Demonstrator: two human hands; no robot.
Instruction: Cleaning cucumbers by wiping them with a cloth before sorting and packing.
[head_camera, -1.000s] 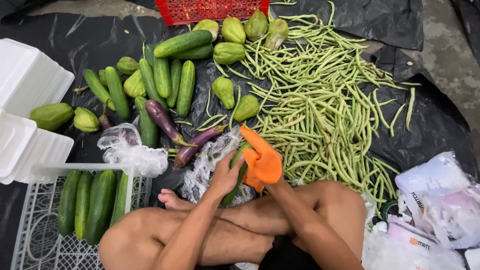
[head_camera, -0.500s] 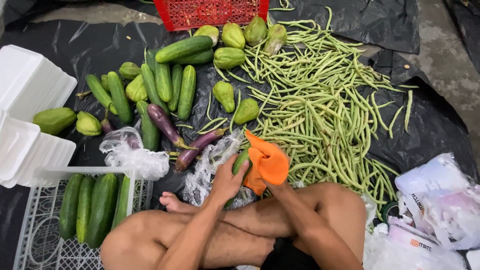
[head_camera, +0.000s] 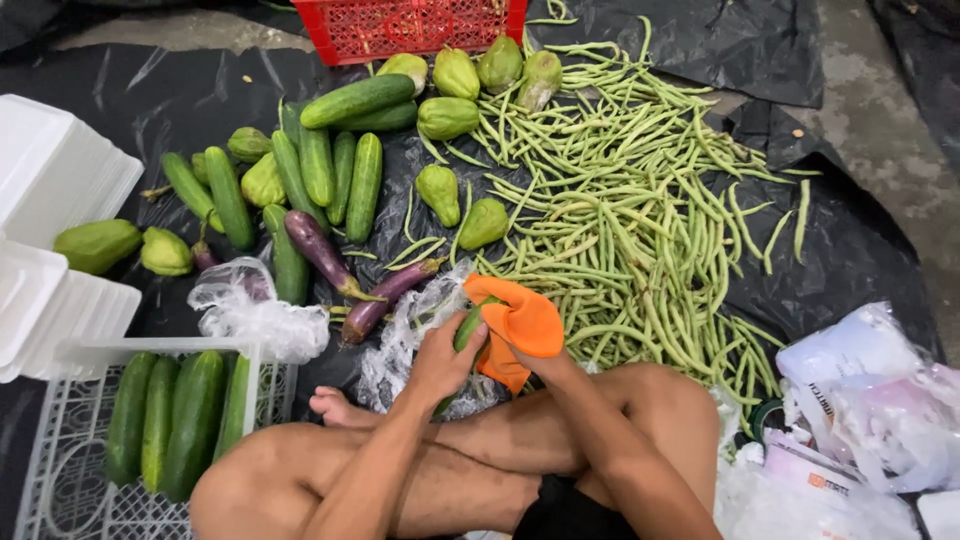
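A firm, smooth, probably slippery green cucumber (head_camera: 466, 330) is gripped around its middle by the left hand (head_camera: 440, 362), just beside the soft orange cloth (head_camera: 520, 325) grasped by the right hand (head_camera: 545, 365).

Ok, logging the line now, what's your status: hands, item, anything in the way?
Left hand gripping a cucumber. Right hand under orange cloth, cloth against the cucumber. Long beans piled just beyond; nothing blocking.

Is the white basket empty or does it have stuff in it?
Not empty: the white basket holds several cucumbers lying side by side.
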